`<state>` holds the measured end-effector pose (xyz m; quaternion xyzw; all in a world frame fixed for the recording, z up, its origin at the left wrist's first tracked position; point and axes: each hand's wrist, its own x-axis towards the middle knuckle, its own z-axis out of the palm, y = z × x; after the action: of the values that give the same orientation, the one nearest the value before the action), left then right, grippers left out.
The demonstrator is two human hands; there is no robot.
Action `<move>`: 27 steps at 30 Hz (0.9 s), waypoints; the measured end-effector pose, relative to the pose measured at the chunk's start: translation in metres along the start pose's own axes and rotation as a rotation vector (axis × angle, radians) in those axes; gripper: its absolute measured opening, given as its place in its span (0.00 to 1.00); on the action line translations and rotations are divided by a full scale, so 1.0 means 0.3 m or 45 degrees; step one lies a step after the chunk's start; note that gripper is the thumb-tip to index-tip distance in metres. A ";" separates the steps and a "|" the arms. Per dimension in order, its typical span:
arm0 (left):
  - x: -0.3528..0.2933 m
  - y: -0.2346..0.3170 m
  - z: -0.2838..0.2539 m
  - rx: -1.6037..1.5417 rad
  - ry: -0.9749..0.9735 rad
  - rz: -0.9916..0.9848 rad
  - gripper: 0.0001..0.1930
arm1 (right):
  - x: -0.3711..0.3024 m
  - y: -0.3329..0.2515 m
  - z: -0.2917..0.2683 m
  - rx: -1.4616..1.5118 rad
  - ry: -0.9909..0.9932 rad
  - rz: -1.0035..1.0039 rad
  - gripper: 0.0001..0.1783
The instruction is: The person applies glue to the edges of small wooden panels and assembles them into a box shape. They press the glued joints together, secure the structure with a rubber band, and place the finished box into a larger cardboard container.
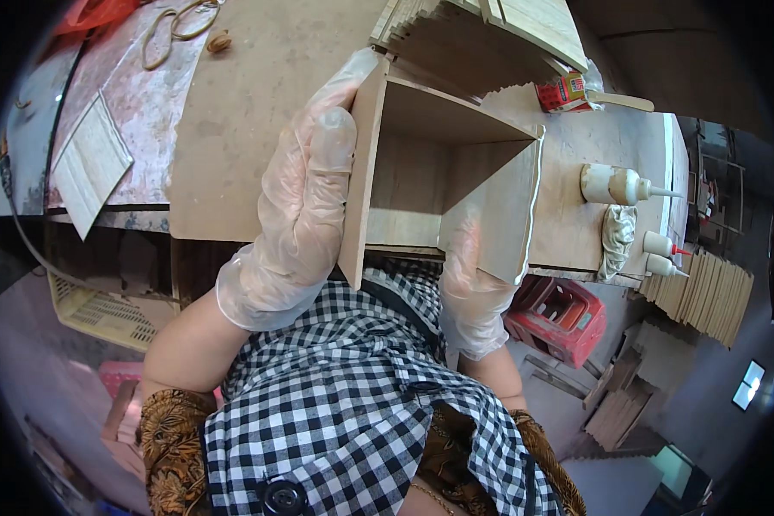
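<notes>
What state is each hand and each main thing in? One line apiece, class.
Pale-brown rectangular wooden box: held, open side facing the camera
Left hand, in translucent plastic glove: flat against the box's left panel
Right hand, likewise gloved: gripping the right panel
Thin white bead: laid along the box's right edge
Large white plastic bottle: stained, nozzle fitted
White cloth: crumpled
Thin tan cord: loosely looped

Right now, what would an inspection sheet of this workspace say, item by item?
Surface: stained bench, partly covered by a brown board.
Job's things: wooden box, open side facing the camera; white line along its right edge.
Clutter: squeeze bottle, crumpled cloth, loose pale panel.
Hands: gloved; left hand and right hand hold the box's opposite sides.
Cables: one, far left.
Surroundings: red stool, stacked boards.
</notes>
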<state>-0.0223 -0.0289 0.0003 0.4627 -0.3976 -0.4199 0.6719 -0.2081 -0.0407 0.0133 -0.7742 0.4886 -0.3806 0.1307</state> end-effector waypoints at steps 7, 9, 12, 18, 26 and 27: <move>-0.008 0.000 -0.007 -0.032 -0.010 -0.087 0.22 | -0.011 0.012 0.022 0.002 0.054 -0.045 0.04; -0.004 -0.005 -0.011 0.008 -0.020 -0.012 0.22 | -0.010 0.007 0.024 0.025 0.058 -0.018 0.04; 0.000 -0.005 -0.012 0.140 -0.044 0.032 0.25 | -0.003 -0.005 0.027 0.051 0.082 -0.002 0.03; 0.014 -0.002 -0.005 0.104 -0.084 0.098 0.26 | -0.001 -0.006 0.034 0.121 0.111 0.049 0.02; 0.036 -0.026 0.024 -0.133 -0.176 0.139 0.28 | -0.009 0.002 0.028 0.115 0.089 0.136 0.04; 0.034 -0.016 0.026 -0.174 -0.184 0.132 0.28 | -0.011 0.000 0.028 0.120 0.090 0.116 0.05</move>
<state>-0.0272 -0.0418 -0.0008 0.3633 -0.4388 -0.4428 0.6924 -0.2030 -0.0392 0.0061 -0.7302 0.5092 -0.4239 0.1668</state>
